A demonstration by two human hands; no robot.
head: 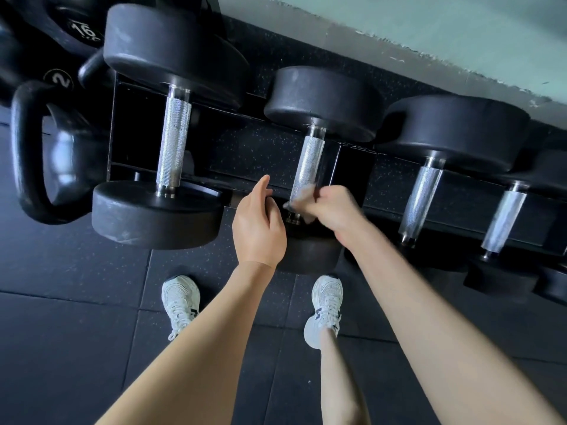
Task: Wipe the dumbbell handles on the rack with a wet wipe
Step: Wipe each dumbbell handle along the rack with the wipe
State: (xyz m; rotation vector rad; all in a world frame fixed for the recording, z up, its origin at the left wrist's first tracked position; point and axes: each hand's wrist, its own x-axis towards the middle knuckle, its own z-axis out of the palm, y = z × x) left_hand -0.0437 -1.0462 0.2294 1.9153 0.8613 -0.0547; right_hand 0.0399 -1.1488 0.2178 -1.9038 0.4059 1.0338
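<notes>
At the rack's near rail, 2 bare hands meet at the 2nd dumbbell's handle.

From the left: a black kettlebell [58,167] stands beside the rack [383,207], then the 1st dumbbell [173,136] lies across it with its knurled steel handle bare. The left hand [259,231] sits against the near rail, thumb up and fingers curled out of sight, so whether it grips anything cannot be told. Just right of it, the wet wipe [302,196], blurred, is wrapped on the near end of the 2nd dumbbell's handle [308,161], and the right hand [333,210] is closed in a fist around wipe and handle. Further right, a 3rd dumbbell [423,194] and a 4th dumbbell [506,216] rest untouched. 2 white sneakers [181,299] stand on the dark floor below.
</notes>
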